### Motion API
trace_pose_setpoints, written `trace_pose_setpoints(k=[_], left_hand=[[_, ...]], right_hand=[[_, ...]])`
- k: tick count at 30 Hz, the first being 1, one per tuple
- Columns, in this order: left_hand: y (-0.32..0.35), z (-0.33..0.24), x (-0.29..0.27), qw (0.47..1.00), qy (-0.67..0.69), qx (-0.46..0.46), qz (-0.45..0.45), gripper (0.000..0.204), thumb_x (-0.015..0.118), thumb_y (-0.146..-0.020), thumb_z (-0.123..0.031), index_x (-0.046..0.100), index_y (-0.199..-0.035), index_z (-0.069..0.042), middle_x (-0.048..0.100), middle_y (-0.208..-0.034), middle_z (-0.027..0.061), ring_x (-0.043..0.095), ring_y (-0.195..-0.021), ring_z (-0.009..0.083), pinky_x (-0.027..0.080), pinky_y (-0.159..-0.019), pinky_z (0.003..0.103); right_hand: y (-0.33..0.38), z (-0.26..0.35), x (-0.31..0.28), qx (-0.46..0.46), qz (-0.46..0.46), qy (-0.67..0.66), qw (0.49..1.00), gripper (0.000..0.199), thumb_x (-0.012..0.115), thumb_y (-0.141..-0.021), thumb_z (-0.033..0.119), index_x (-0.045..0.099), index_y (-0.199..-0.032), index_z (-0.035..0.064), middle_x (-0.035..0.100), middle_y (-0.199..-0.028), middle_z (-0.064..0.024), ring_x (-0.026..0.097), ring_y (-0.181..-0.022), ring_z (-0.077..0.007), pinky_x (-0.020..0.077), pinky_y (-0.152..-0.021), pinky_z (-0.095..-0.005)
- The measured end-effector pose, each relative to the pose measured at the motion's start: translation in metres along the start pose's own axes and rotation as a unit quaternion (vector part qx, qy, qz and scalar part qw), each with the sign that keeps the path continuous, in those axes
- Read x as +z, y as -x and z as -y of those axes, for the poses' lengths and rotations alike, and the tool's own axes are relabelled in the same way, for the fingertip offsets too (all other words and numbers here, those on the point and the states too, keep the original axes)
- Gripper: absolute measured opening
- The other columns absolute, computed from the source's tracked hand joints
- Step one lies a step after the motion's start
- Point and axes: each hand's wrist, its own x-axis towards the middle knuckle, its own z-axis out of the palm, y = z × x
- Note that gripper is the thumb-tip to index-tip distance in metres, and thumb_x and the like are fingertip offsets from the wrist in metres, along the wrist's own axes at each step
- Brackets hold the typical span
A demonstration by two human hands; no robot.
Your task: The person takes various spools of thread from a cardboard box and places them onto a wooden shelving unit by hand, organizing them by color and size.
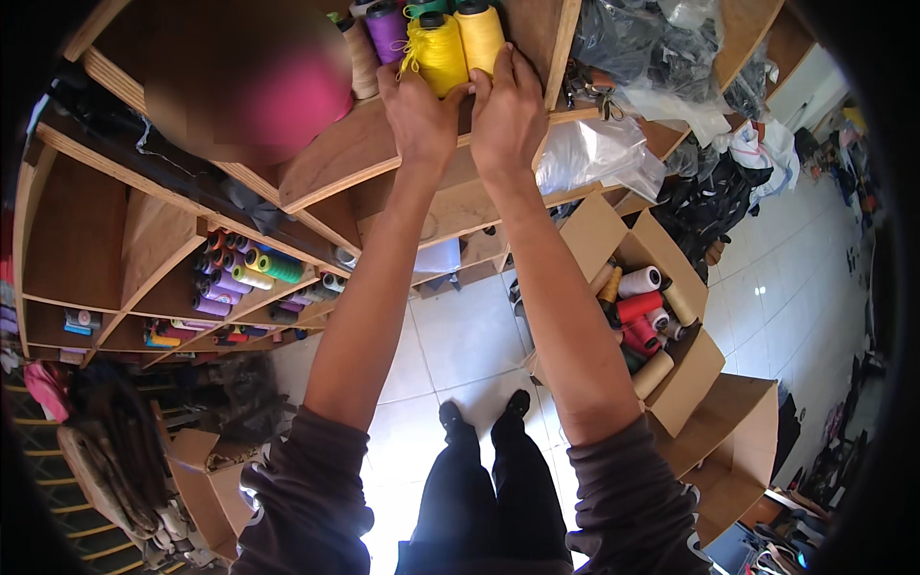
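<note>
My left hand (420, 117) is closed around the lower part of a bright yellow thread spool (436, 56), whose loose strands hang at its left side. Close beside it, my right hand (508, 123) grips the base of a paler yellow thread spool (481, 40), fingers along its right side. Both spools stand upright on a wooden shelf (359, 144), side by side. A purple spool (386, 31), a tan spool (360, 59) and a green spool (422, 8) stand behind and to the left. My fingertips are partly hidden against the spools.
Lower cubbies at left hold several coloured spools (278, 266). An open cardboard box (685, 383) of thread cones stands at right, with another open box (733, 431) nearer. Plastic bags (599, 158) fill shelves at right. A blurred area with pink (297, 105) is at upper left.
</note>
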Motion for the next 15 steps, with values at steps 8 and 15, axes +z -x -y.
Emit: trace_pose_setpoints(k=[8, 15], left_hand=[[0.001, 0.002, -0.005, 0.999, 0.034, -0.019, -0.003, 0.059, 0.091, -0.061, -0.016, 0.062, -0.108, 0.007, 0.059, -0.109, 0.0252, 0.06, -0.098, 0.0433, 0.049, -0.086, 0.046], [0.001, -0.016, 0.009, 0.998, 0.054, -0.031, -0.026, 0.059, 0.094, -0.056, -0.02, 0.064, -0.1, 0.006, 0.067, -0.099, 0.0223, 0.067, -0.087, 0.0408, 0.053, -0.075, 0.047]], right_hand=[[0.003, 0.004, -0.005, 0.077, 0.024, 0.031, 0.996, 0.024, 0.069, -0.078, 0.004, 0.068, -0.101, 0.0009, 0.069, -0.1, -0.0142, 0.068, -0.088, -0.0337, 0.0563, -0.075, -0.0413], [-0.009, -0.004, -0.016, 0.104, 0.031, -0.003, 0.994, 0.011, 0.066, -0.078, 0.004, 0.069, -0.089, 0.0035, 0.069, -0.085, -0.017, 0.067, -0.078, -0.0379, 0.0536, -0.07, -0.0444]])
